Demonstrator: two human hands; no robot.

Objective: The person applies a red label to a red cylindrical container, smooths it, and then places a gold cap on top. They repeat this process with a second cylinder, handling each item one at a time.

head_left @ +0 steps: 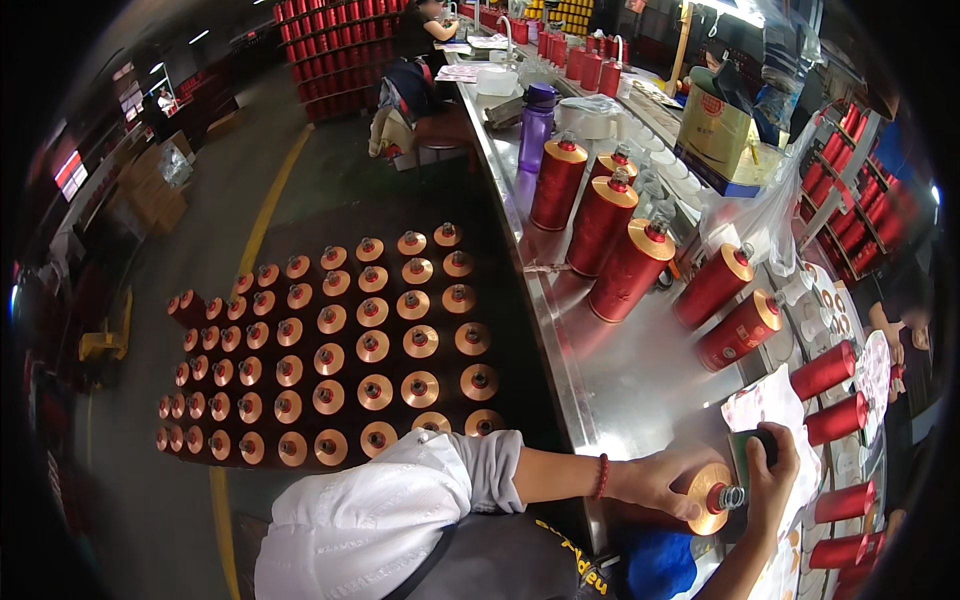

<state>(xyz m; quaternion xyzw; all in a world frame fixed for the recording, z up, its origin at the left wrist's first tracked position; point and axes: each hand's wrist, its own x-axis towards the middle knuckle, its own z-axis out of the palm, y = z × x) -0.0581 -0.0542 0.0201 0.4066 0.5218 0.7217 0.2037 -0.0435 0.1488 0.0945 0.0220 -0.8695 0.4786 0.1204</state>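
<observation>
My left hand (655,484), with a red bracelet at its wrist, grips a red bottle (708,512) at the metal table's near edge. That bottle has a gold shoulder and a clear glass-like neck piece. Just right of it, my right hand (778,478) is closed on a small dark tool (763,446) with a black rounded top and a green side; its kind is unclear. Beneath the right hand lies a white printed sheet (765,402). Farther up the table stand several similar red bottles (632,268), upright, with gold shoulders.
The metal table (625,385) runs away from me beside a conveyor (790,345) carrying red bottles. A purple drinking bottle (537,128) and a yellow carton (715,130) stand farther along. Rows of gold-shouldered bottles (372,346) fill the floor area at left. Another person (432,35) sits at the far end.
</observation>
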